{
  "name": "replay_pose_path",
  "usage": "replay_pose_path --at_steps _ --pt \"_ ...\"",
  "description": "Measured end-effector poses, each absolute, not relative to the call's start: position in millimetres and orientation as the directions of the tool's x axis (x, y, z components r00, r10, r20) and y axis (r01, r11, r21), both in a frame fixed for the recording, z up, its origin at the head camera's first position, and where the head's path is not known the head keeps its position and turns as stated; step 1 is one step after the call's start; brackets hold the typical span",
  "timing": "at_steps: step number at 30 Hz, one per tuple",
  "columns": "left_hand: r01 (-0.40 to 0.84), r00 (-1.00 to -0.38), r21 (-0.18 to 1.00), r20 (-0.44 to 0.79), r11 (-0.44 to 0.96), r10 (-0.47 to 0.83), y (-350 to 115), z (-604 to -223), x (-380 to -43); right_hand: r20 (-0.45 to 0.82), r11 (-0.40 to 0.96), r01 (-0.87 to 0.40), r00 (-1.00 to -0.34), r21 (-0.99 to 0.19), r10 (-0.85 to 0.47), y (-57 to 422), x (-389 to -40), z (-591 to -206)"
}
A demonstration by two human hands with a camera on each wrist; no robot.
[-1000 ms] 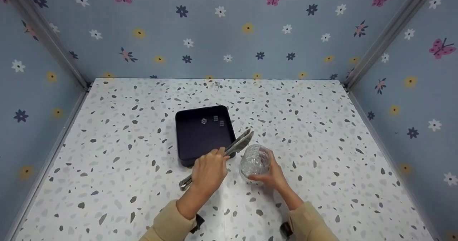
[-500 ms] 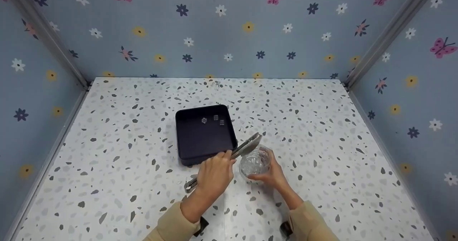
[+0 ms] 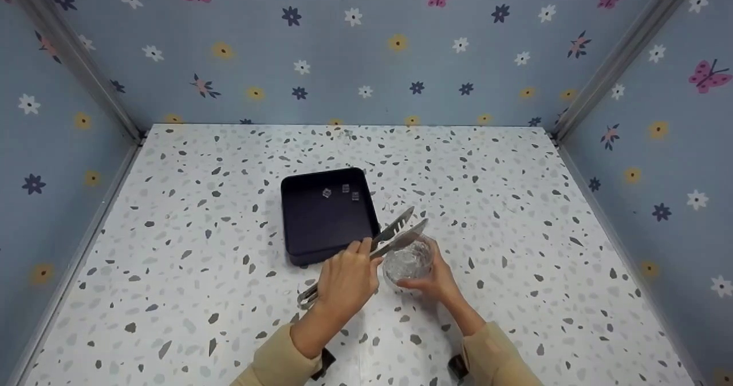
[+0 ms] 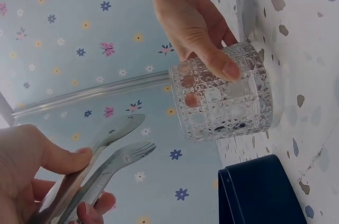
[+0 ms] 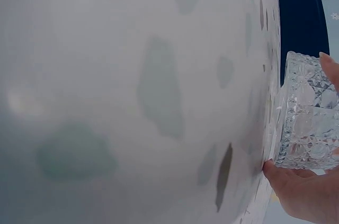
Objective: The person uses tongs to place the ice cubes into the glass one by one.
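My left hand [image 3: 348, 274] grips a pair of metal tongs [image 4: 100, 173] around the middle. The tongs' two tips stand apart, with nothing visible between them, over the far rim of a clear cut-glass tumbler [image 4: 225, 97]. Thumb and fingers of my right hand [image 3: 432, 277] hold the tumbler from its right side, and it stands upright on the table in the left wrist view. To the left, a dark square tray [image 3: 289, 225] bears three small clear cubes [image 3: 345, 189] near its far right corner. The near right corner of the tray lies just behind the tongs.
A speckled white tabletop [image 3: 189, 214] extends around the tray and tumbler. Blue flowered panels [image 3: 366, 48] enclose it at the back and both sides, with grey metal strips [image 3: 624, 54] at the corners.
The tongs have moved right, toward the tumbler, with my left hand. Their tips, close together before, have spread apart. My right hand and the tumbler stay in place.
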State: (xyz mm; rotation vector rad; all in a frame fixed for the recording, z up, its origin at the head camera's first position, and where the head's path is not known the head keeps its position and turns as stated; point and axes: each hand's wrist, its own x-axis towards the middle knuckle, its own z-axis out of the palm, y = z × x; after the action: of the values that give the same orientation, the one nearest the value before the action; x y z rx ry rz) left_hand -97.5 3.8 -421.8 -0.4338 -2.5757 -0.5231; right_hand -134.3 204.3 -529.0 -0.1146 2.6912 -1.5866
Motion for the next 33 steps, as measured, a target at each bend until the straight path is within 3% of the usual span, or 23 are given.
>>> replay_pose_path --at_steps 17,33 --pt "0.314 -0.88 0.323 0.451 0.893 0.146 -6 -422 -105 0.041 0.509 -0.072 -0.997 -0.858 -0.072 203 -134 -527" --pt "0.24 -0.896 0.327 0.438 0.914 0.078 -23 -428 -120 -0.042 0.517 0.022 -0.999 -0.856 -0.027 203 -136 -527"
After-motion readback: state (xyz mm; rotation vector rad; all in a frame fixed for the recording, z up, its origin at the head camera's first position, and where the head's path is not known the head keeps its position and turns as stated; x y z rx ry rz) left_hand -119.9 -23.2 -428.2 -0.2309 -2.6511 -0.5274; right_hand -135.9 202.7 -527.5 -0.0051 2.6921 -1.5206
